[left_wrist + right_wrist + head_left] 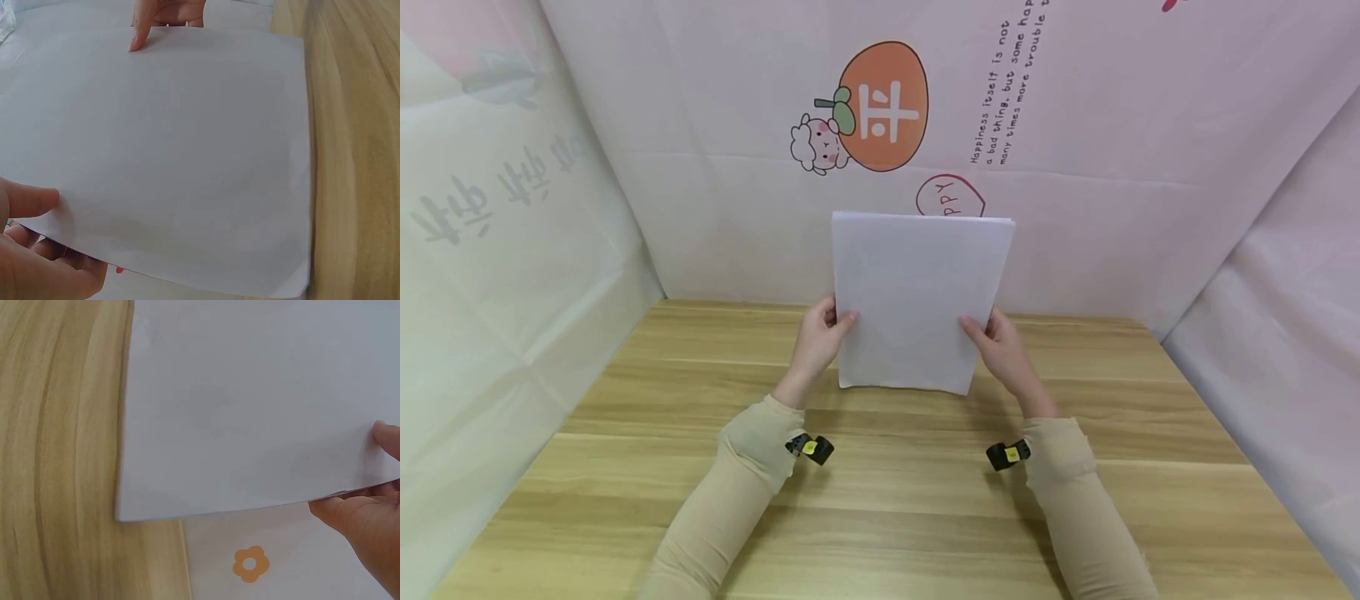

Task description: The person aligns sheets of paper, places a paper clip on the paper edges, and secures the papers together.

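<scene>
A stack of white paper [917, 292] stands nearly upright above the table, its blank face toward the head camera. My left hand [822, 333] grips its left edge, thumb on the front face and fingers curled behind. At the opposite edge, my right hand [1003, 350] pinches the paper the same way. In the left wrist view the paper [169, 144] spreads across most of the picture, with the left thumb [31, 199] pressing near its edge. The right wrist view shows a corner of the paper [250, 412] and the right hand [369, 519] at its edge.
Beneath is a wood-grain table [895, 500]. A printed white cloth [737, 225] hangs behind it, with an orange fruit drawing [887, 104] and lettering. More cloth hangs at left and right. Black wrist cameras [812, 448] sit at the cuffs of both beige sleeves.
</scene>
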The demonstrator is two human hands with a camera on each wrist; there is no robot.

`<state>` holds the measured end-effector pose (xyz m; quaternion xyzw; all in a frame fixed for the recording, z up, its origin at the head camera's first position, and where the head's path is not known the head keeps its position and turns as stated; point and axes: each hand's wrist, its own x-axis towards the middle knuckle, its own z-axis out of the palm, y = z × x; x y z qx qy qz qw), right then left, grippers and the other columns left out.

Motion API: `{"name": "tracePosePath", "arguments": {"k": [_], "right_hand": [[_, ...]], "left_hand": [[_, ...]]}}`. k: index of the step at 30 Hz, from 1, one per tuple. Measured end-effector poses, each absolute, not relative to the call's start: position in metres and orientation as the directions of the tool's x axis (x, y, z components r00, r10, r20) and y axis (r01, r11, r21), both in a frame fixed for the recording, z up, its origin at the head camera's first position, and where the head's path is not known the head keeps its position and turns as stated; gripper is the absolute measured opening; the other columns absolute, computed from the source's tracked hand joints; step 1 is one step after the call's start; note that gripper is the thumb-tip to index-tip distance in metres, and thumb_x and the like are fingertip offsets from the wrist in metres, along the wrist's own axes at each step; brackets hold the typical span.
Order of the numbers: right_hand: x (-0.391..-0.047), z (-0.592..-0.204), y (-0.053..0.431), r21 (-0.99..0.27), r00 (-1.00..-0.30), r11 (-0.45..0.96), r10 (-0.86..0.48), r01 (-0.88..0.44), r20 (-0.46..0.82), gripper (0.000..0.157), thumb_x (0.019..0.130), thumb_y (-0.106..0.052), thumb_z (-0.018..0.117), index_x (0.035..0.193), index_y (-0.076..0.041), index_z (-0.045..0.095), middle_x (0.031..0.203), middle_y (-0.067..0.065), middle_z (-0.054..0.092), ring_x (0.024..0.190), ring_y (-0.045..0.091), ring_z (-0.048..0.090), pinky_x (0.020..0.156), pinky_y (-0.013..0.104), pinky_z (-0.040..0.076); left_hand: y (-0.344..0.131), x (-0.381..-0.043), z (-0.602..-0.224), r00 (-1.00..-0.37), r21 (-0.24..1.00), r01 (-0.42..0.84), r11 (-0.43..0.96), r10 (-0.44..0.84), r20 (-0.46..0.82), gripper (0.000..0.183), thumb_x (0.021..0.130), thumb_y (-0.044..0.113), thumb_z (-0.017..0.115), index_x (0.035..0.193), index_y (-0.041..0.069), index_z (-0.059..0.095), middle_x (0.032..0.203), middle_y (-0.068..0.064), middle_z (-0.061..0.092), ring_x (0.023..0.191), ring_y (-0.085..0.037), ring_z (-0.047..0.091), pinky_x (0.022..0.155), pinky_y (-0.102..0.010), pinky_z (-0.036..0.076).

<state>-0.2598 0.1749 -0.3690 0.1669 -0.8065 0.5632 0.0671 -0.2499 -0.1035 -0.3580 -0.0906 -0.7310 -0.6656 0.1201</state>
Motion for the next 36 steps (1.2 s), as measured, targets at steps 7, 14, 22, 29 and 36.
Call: {"name": "tracePosePath", "arguments": {"k": [7, 14, 22, 29, 36], "right_hand": [[-0.261, -0.372, 0.176, -0.895, -0.933, 0.285, -0.211, -0.343, 0.291, 0.046, 0.099, -0.028, 0.050, 0.133, 0.003, 0.044, 0.125, 0.023, 0.057, 0.098, 0.002, 0.059, 0.083, 0.018, 0.048], [-0.261, -0.366, 0.177, -0.896, -0.925, 0.251, -0.201, -0.367, 0.323, 0.050, 0.098, -0.031, 0.051, 0.139, -0.003, 0.041, 0.131, 0.019, 0.054, 0.107, 0.006, 0.057, 0.087, 0.019, 0.046], [-0.263, -0.355, 0.176, -0.886, -0.924, 0.270, -0.183, -0.376, 0.336, 0.052, 0.098, -0.036, 0.048, 0.139, -0.005, 0.040, 0.131, 0.018, 0.054, 0.108, 0.007, 0.056, 0.087, 0.021, 0.046], [-0.266, -0.345, 0.175, -0.891, -0.910, 0.211, -0.198, -0.402, 0.364, 0.050, 0.099, -0.034, 0.048, 0.138, -0.004, 0.039, 0.129, 0.018, 0.054, 0.107, 0.007, 0.057, 0.086, 0.021, 0.047], [-0.266, -0.336, 0.174, -0.896, -0.913, 0.198, -0.181, -0.398, 0.366, 0.050, 0.099, -0.033, 0.047, 0.139, -0.003, 0.038, 0.127, 0.017, 0.054, 0.104, 0.007, 0.058, 0.085, 0.022, 0.048]], "left_hand": [[-0.106, -0.250, -0.360, -0.962, 0.958, 0.264, 0.111, -0.039, 0.269, 0.033, 0.090, 0.001, 0.059, 0.121, -0.009, 0.055, 0.116, -0.028, 0.061, 0.105, -0.033, 0.059, 0.091, -0.038, 0.047], [-0.106, -0.251, -0.353, -0.972, 0.970, 0.227, 0.087, -0.046, 0.232, 0.035, 0.091, 0.007, 0.059, 0.123, -0.006, 0.055, 0.119, -0.023, 0.060, 0.109, -0.029, 0.058, 0.096, -0.040, 0.045], [-0.103, -0.252, -0.339, -0.969, 0.967, 0.244, 0.068, -0.034, 0.247, 0.039, 0.092, 0.010, 0.059, 0.130, 0.000, 0.052, 0.121, -0.020, 0.060, 0.110, -0.028, 0.057, 0.097, -0.043, 0.044], [-0.101, -0.256, -0.332, -0.960, 0.960, 0.273, 0.064, -0.052, 0.276, 0.036, 0.092, 0.009, 0.058, 0.127, -0.001, 0.054, 0.119, -0.021, 0.061, 0.107, -0.028, 0.058, 0.095, -0.044, 0.046], [-0.100, -0.256, -0.325, -0.951, 0.951, 0.301, 0.064, -0.051, 0.305, 0.032, 0.094, 0.011, 0.056, 0.124, -0.001, 0.054, 0.115, -0.021, 0.061, 0.104, -0.029, 0.059, 0.092, -0.045, 0.047]]}}
